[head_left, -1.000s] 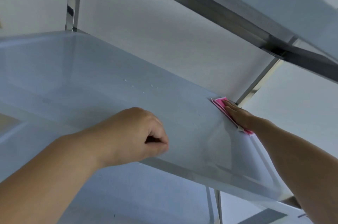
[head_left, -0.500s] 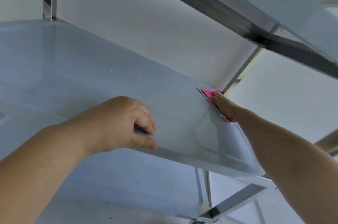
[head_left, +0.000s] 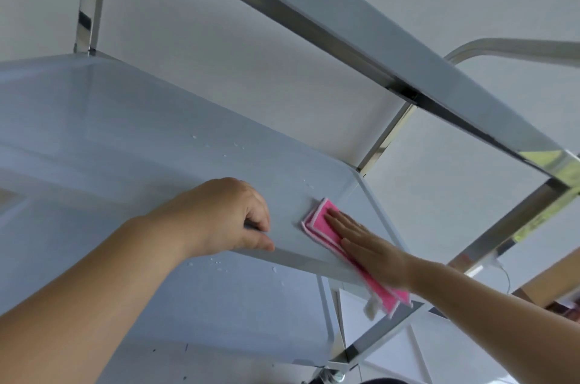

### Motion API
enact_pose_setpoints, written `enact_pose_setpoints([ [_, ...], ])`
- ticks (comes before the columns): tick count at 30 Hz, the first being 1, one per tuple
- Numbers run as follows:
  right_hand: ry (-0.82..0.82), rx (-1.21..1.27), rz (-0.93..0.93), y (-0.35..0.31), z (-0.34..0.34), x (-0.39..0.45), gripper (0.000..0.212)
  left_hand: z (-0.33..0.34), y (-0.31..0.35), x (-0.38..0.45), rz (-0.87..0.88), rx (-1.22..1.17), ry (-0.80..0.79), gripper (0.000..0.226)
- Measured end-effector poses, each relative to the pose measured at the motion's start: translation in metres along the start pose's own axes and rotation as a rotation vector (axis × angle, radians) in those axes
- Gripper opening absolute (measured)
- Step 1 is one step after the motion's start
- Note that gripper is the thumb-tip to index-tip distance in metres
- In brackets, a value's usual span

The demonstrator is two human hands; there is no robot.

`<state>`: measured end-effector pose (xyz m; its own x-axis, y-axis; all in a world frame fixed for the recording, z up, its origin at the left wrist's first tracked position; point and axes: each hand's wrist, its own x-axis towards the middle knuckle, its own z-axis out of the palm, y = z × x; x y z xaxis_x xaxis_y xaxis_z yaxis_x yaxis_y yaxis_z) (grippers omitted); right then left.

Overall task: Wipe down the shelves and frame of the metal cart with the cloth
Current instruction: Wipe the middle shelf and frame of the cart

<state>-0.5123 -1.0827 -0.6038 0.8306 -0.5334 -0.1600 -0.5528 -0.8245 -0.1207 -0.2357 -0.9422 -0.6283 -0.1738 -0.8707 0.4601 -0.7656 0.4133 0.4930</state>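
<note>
- On middle shelf (head_left: pixel 131 138): water droplets (head_left: pixel 233 145) at 12 o'clock of left hand (head_left: pixel 219 214), which clamps the front edge.
- Right hand (head_left: pixel 364 242): flat, fingers extended, pressing pink cloth (head_left: pixel 323 228) down at 3 o'clock.

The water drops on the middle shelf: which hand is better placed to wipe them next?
Probably the right hand: it lies flat on the pink cloth, just below the water drops. The left hand only grips the middle shelf at its front edge, with no cloth.
</note>
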Motion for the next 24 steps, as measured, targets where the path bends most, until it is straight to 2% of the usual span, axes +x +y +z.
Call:
enact_pose_setpoints([
  [3, -0.070, -0.027, -0.090, -0.012, -0.004, -0.003, 0.050, -0.012, -0.005, -0.003, -0.017, -0.001, -0.061, 0.027],
  [6, -0.105, -0.051, -0.167, -0.013, -0.013, 0.009, 0.051, -0.033, -0.020, -0.014, -0.006, 0.155, -0.046, 0.020],
  [12, -0.033, 0.001, -0.113, -0.007, -0.019, 0.062, 0.048, -0.037, -0.028, -0.025, -0.021, 0.176, 0.024, 0.014],
  [17, 0.033, 0.061, -0.002, 0.027, -0.026, 0.115, 0.047, -0.035, -0.026, -0.028, -0.003, 0.195, 0.017, 0.031],
  [21, 0.073, 0.055, 0.116, 0.055, -0.033, 0.155, 0.046, -0.036, -0.030, -0.034, 0.001, 0.209, -0.004, 0.033],
  [24, 0.105, 0.053, 0.198, 0.074, -0.038, 0.178, 0.046, -0.045, -0.035, -0.042, 0.020, 0.259, 0.019, 0.054],
])
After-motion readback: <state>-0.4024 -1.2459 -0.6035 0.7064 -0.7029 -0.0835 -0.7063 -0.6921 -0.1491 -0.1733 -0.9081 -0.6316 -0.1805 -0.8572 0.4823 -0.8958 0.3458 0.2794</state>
